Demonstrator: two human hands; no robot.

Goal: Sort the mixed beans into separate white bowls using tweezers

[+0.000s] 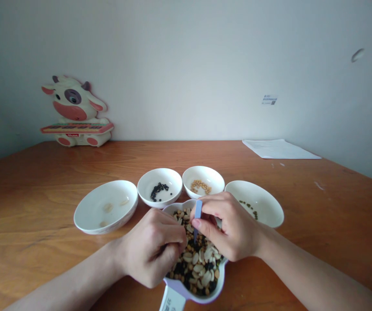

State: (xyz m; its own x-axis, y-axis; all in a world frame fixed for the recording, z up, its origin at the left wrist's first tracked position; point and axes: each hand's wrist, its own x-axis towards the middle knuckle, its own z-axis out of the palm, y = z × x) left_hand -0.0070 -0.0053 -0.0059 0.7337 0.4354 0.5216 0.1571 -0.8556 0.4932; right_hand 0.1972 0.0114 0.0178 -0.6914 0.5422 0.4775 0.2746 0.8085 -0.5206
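Note:
My right hand (231, 222) pinches a pair of blue tweezers (198, 211), tips pointing down into a mix of peanuts, black beans, yellow beans and small green beans. The mix fills a lobed white-and-lilac bowl (222, 278) with a labelled handle (173, 299) towards me. Over the bowl's left side my left hand (156, 248) is closed, its fingertips curled out of sight; what they hold, if anything, is hidden. Behind the bowl, black beans (159, 191) lie in one small white bowl (143, 181) and yellow beans (200, 187) in another (218, 179).
An oval white bowl (88, 211) at left holds a few pale pieces. Another (270, 207), at right, contains small green beans (249, 207) and is partly covered by my right hand. A cow-shaped toy keyboard (75, 112) and paper sheets (279, 149) stand and lie by the wall.

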